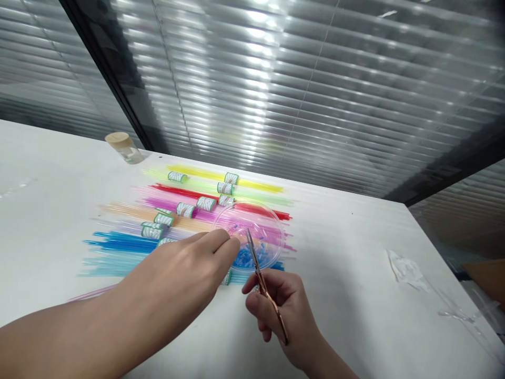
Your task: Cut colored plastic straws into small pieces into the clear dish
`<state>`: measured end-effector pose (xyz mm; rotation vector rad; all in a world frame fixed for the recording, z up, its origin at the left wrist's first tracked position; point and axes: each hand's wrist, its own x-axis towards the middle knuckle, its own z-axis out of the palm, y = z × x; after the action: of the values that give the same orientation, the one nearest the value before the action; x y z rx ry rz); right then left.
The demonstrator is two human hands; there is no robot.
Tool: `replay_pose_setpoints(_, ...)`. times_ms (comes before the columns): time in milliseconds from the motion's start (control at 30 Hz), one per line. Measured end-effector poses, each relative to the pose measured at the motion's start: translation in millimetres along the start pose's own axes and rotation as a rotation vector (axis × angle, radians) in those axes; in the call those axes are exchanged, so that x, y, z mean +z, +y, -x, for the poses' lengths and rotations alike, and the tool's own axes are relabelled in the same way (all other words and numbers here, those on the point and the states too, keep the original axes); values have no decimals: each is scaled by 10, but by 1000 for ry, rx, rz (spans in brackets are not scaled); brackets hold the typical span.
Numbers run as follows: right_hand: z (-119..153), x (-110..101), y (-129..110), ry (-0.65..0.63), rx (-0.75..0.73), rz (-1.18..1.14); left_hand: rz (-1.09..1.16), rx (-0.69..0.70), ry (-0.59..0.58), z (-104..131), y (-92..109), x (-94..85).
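My right hand (284, 310) is closed round the copper-coloured handles of a pair of scissors (254, 257). Their blades point up and away over a clear round plastic bowl (282, 239). Small cut bits (246, 259), blue and pink, lie inside it. Just left of the blades, my left hand (201, 258) is pinched over the bowl's near-left rim. A thin pink straw (92, 292) emerges from behind my left forearm, in line with those fingertips; the grip itself is hidden. Under and around the bowl lie bundles of thin coloured straws (126, 242), wrapped in patterned paper bands (185, 210).
A clear jar with a wooden-looking lid (119, 139) stands at the back left of the white table (339, 237). Crumpled clear plastic wrapping (406, 269) lies on the right. Window blinds (252, 79) rise behind the table's far edge. A brown box (487, 279) shows beyond the right edge.
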<state>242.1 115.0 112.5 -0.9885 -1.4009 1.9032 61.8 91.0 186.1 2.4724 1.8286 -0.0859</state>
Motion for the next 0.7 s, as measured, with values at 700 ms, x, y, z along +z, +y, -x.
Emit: replay_pose_setpoints(700,7,-1,5,-29,54,0,29,17,2,-5,-6,-13)
